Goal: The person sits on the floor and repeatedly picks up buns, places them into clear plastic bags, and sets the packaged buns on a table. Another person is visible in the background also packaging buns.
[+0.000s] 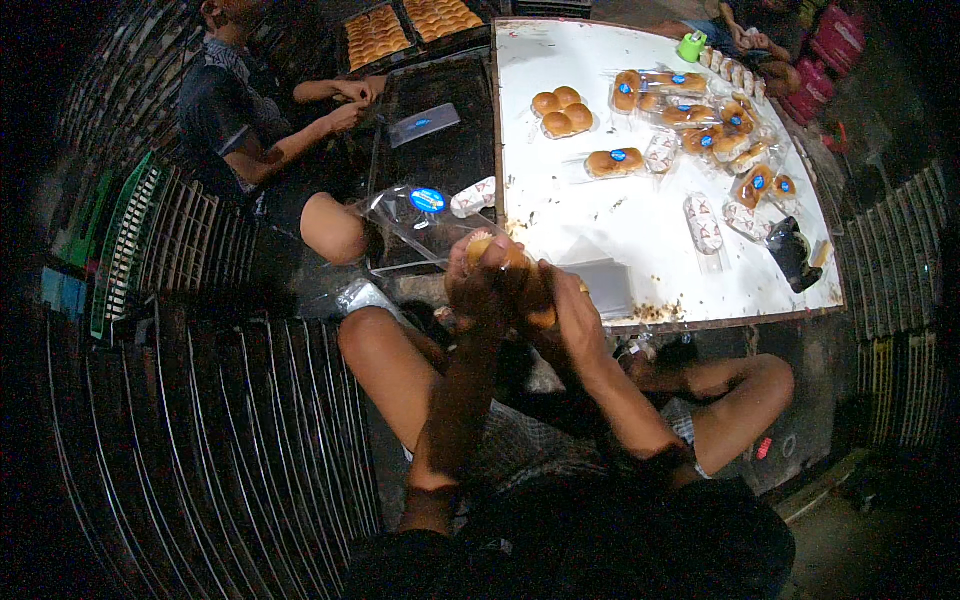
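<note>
Golden-brown bread (516,257) is held between my two hands at the table's near left edge. My left hand (476,285) closes round its left side, and a pale patch shows at the bread's top. My right hand (572,305), with a ring on one finger, wraps the right side. From my left hand a clear plastic bag (405,228) with a blue oval label stretches up and left; how it is gripped is hidden. Beside the bag lies a white wrapped roll (473,197). Flat clear bags (598,285) rest by my right hand.
The white table (640,235) carries bagged buns (690,115), unwrapped buns (563,112), a green tape dispenser (690,46) and a black object (793,255). Left of it are a dark tray (430,165) and bun-filled trays (377,38). One co-worker (240,110) sits left, another (755,38) far right. Crates stand around.
</note>
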A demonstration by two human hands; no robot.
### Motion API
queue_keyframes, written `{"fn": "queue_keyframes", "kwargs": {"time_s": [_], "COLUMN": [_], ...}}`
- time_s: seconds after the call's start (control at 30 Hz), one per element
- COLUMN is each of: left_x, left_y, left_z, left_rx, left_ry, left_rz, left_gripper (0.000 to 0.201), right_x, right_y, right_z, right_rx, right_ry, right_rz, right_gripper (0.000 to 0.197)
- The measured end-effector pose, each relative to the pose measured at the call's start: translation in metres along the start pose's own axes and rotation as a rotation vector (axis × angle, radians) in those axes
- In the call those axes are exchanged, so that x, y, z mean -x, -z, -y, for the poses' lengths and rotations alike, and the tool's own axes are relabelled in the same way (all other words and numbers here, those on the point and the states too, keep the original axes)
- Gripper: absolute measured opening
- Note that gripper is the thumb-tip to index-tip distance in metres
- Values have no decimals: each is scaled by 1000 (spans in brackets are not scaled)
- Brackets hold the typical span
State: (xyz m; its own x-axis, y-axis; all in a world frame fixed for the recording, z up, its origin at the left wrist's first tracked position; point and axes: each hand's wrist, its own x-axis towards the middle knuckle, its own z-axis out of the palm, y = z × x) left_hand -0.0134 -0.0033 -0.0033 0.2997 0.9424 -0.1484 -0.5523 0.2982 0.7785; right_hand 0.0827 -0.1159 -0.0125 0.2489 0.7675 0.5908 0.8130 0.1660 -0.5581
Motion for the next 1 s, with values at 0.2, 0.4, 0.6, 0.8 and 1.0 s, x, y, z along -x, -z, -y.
{"fn": "queue_keyframes", "kwargs": {"time_s": [0.2, 0.4, 0.6, 0.8, 1.0], "left_x": [6, -10, -7, 15, -11], "left_y": [-1, 23, 21, -7, 27], "left_z": [-5, 25, 12, 12, 33], "left_rx": [-73, -39, 6, 12, 121], "left_ry": [46, 339, 57, 165, 508], "left_rz": [96, 273, 34, 109, 374], "left_gripper": [44, 39, 40, 46, 51], "right_x": [5, -6, -18, -6, -12], "right_y": [-4, 0, 8, -1, 7], "right_z": [1, 18, 21, 11, 17], "right_rx": [-86, -550, -376, -376, -428], "right_ry": [-104, -522, -386, -392, -346], "right_rz": [-8, -28, 104, 23, -59], "right_gripper": [61, 68, 62, 61, 62]}}
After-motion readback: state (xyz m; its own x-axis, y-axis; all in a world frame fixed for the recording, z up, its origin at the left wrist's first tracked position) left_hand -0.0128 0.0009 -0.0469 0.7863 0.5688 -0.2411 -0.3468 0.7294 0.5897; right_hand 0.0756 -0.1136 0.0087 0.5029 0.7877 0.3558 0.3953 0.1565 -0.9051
